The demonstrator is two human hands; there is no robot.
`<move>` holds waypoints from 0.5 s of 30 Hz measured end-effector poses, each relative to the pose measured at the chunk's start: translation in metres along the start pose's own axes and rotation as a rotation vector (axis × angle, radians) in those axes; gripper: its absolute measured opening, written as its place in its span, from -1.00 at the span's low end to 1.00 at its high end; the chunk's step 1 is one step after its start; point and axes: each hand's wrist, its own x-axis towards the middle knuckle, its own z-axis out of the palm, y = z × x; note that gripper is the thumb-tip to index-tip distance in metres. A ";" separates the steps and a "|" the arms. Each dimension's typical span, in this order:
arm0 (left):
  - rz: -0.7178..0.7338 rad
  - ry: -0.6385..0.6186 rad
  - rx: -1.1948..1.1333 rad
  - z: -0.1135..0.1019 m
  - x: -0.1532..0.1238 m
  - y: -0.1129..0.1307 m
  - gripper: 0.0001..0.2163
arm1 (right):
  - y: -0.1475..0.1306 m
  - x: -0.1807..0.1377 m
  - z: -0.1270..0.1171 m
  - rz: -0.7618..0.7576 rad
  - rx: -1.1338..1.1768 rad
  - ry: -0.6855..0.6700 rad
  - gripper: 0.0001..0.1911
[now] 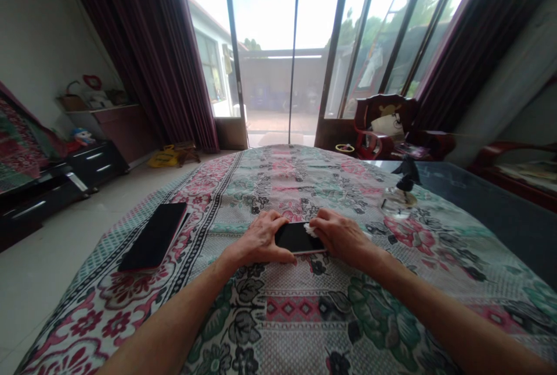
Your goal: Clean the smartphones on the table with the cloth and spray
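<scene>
A dark-screened smartphone (292,238) lies flat on the patterned tablecloth (300,282), screen up, its long side running left to right. My left hand (263,237) grips its left end, fingers along the far edge and thumb along the near edge. Over the right end, my right hand (342,234) pinches a crumpled white tissue (310,230) against the screen. That hand covers the phone's right end and part of the tissue. What looks like a black tablet (154,237) with a reddish edge rests to the left, apart from both hands.
A clear glass bowl (397,205) with a dark object (408,175) in or behind it stands to the right. Beyond the table are a carved wooden chair (383,125), glass doors and a yellow bag (164,157) on the floor. A dark drawer cabinet (98,163) stands at left.
</scene>
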 end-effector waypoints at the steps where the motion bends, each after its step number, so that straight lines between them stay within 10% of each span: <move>1: 0.002 0.002 0.001 0.000 0.000 0.000 -0.31 | 0.000 0.000 0.000 -0.001 0.001 0.001 -0.77; 15: 0.011 0.004 -0.001 0.000 0.000 -0.001 -0.32 | -0.001 0.000 0.005 -0.021 0.015 0.031 -0.80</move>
